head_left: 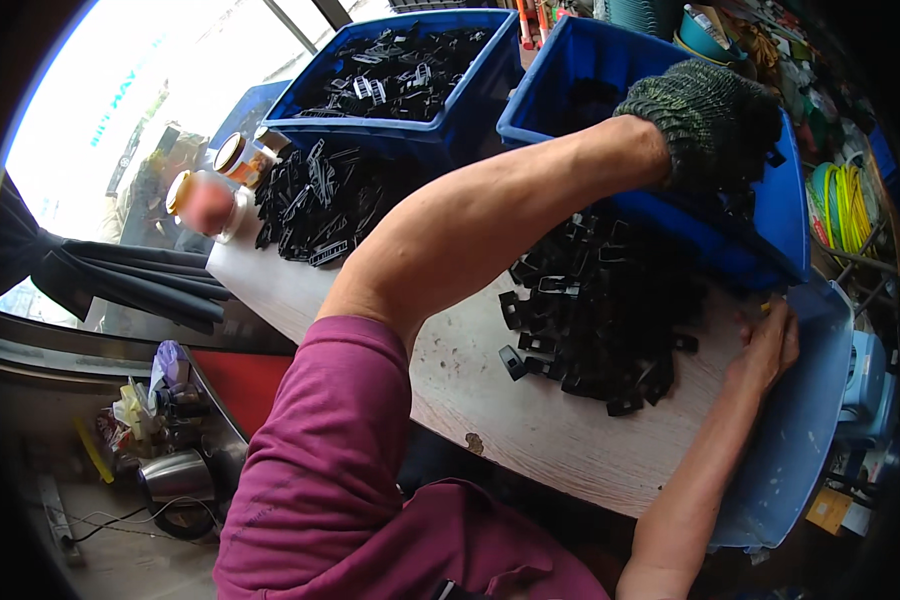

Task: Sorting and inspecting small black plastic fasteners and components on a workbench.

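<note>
My left hand (705,125), in a dark green-black knit glove, reaches across over the right blue bin (785,215). Its fingers point down into the bin and are mostly hidden by the glove's back; black pieces show beside them. My bare right hand (767,345) is at the bin's near right corner, by the table edge. Its fingers are curled together, and a small yellow bit shows at their tips, too small to name. Between my arms a heap of black plastic clip-like parts (610,320) lies on the pale table (480,400).
A second blue bin (440,125) full of black parts stands at the far side. Another pile of black slotted parts (315,205) lies left of it, by two jars (210,205). A light-blue plastic tub (790,450) borders the table's right edge. A metal kettle (177,475) sits lower left.
</note>
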A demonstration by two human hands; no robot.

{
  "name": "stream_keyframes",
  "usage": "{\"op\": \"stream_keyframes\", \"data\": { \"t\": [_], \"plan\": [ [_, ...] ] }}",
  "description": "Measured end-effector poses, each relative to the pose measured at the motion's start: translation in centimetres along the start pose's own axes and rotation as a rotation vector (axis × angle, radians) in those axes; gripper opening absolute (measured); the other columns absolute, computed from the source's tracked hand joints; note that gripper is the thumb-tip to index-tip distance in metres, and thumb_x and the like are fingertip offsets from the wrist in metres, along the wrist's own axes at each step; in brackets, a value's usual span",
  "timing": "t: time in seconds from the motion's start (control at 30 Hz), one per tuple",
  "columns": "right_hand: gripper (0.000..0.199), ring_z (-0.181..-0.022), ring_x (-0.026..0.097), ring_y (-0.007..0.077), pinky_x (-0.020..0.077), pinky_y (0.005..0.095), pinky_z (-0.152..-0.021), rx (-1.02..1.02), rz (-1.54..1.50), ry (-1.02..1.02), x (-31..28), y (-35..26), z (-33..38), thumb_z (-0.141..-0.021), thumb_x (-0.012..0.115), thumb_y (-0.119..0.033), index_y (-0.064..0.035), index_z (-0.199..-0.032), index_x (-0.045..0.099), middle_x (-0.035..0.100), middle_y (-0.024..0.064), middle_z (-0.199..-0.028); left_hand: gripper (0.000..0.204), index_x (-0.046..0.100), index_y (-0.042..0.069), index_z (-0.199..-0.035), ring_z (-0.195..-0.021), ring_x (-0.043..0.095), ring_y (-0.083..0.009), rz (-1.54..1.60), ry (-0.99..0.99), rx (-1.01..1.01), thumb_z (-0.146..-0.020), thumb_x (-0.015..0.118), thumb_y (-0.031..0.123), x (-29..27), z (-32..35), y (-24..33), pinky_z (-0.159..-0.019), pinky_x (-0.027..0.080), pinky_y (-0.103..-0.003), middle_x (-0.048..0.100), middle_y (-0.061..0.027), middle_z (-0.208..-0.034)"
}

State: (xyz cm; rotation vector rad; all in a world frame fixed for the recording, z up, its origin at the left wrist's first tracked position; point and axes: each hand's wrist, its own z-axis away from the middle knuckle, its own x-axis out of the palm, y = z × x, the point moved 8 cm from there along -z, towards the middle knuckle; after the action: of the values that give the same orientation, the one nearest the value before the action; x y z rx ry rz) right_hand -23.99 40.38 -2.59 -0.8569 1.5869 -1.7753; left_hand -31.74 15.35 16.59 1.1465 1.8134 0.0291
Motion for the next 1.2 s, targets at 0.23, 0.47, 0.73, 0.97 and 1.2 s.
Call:
{"op": "stream_keyframes", "data": {
  "t": [0.23, 0.47, 0.73, 0.97, 1.2],
  "plan": [
    [0.021, -0.055, 0.046, 0.0107, 0.0500, 0.0252, -0.056, -0.079, 0.022, 0.023, -0.4, -1.3, 0.6, -0.091, 0.062, -0.026, -0.0051, -0.086, 0.063, 0.053, 0.0002, -0.076, 0.039, 0.070, 0.015, -0.110, -0.092, 0.069, -0.0305, -0.063, 0.183, 0.262, -0.072, 0.078, 0.016, -2.0, 7.0, 5.6, -0.075, 0.057, -0.041, 0.071, -0.0114, -0.098],
    [0.019, -0.047, 0.042, 0.0089, 0.0547, 0.0316, -0.056, -0.072, -0.039, 0.019, 0.6, -1.0, 0.7, -0.086, 0.070, -0.022, -0.0057, -0.081, 0.061, 0.047, 0.0000, -0.060, 0.035, 0.067, 0.016, -0.111, -0.096, 0.062, -0.0407, -0.264, -0.067, 0.082, -0.077, 0.071, 0.023, 2.6, 13.5, 3.6, -0.076, 0.055, -0.049, 0.062, -0.0194, -0.110],
    [0.019, -0.044, 0.041, 0.0088, 0.0560, 0.0336, -0.058, -0.077, -0.037, -0.020, 0.8, -1.8, 1.2, -0.085, 0.071, -0.022, -0.0064, -0.081, 0.060, 0.042, -0.0015, -0.051, 0.043, 0.064, 0.015, -0.121, -0.105, 0.058, -0.0403, -0.317, -0.087, 0.079, -0.080, 0.072, 0.025, 2.5, 13.4, 4.9, -0.082, 0.052, -0.050, 0.059, -0.0184, -0.119],
    [0.019, -0.043, 0.039, 0.0083, 0.0561, 0.0333, -0.057, -0.061, -0.062, -0.039, 1.4, -1.9, 1.8, -0.087, 0.069, -0.021, -0.0062, -0.082, 0.058, 0.043, -0.0016, -0.052, 0.042, 0.064, 0.013, -0.120, -0.098, 0.060, -0.0354, -0.257, -0.068, 0.175, -0.080, 0.070, 0.018, 1.3, 13.9, 4.3, -0.079, 0.052, -0.047, 0.063, -0.0147, -0.110],
    [0.017, -0.045, 0.043, 0.0085, 0.0518, 0.0264, -0.048, -0.048, -0.062, -0.019, 0.4, -1.4, 1.2, -0.089, 0.068, -0.019, -0.0041, -0.088, 0.060, 0.051, 0.0012, -0.066, 0.034, 0.068, 0.010, -0.112, -0.083, 0.067, -0.0305, -0.302, 0.116, 0.238, -0.079, 0.074, 0.016, -3.6, 8.7, 4.7, -0.074, 0.054, -0.041, 0.069, -0.0119, -0.097]
  ]
}}
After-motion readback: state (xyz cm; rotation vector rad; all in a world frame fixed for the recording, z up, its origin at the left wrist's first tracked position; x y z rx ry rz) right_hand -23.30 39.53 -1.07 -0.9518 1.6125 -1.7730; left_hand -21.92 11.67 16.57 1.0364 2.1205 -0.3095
